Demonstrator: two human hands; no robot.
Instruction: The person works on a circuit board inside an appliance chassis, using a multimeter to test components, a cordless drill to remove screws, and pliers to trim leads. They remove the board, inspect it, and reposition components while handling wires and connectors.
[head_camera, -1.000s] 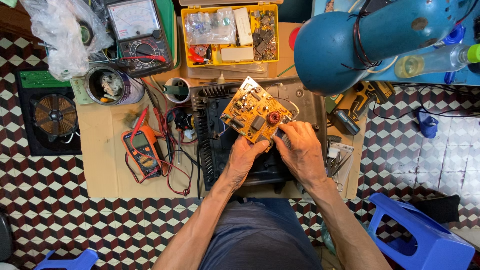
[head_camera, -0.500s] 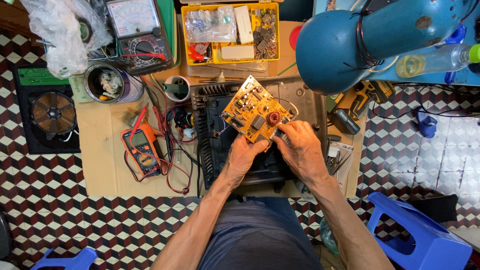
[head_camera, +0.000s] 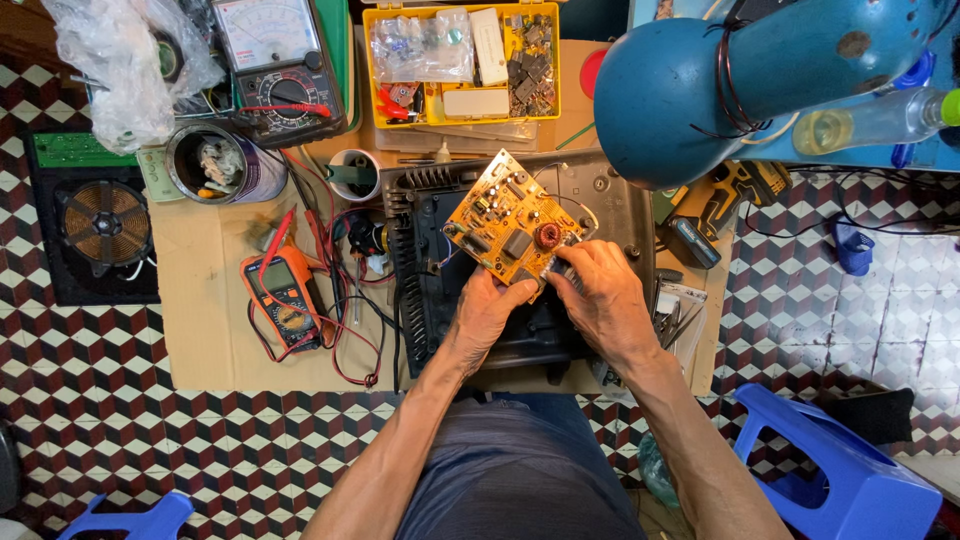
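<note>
Overhead view of a low worktop (head_camera: 200, 340) covered with brown cardboard, set on a checkered tile floor (head_camera: 90, 440). Both hands hold an orange circuit board (head_camera: 510, 230) tilted above a black appliance housing (head_camera: 520, 320) that lies open on the worktop. The left hand (head_camera: 492, 305) is closed on the board's near edge, thumb and fingers pinching it from below. The right hand (head_camera: 598, 295) is curled around the board's near right corner, its fingertips beside a round copper coil on the board; whether it also holds a small tool cannot be told.

To the left of the housing lies an orange digital multimeter (head_camera: 283, 300) with red and black test leads looped around it. Beyond it stand a metal can (head_camera: 215, 165) and an analogue meter (head_camera: 275, 60). A yellow parts box (head_camera: 460, 60) sits at the far edge. A blue lamp shade (head_camera: 680, 90) hangs over the right side. A flat induction coil unit (head_camera: 95, 220) lies on the floor at left, and a blue plastic stool (head_camera: 840, 470) stands at lower right.
</note>
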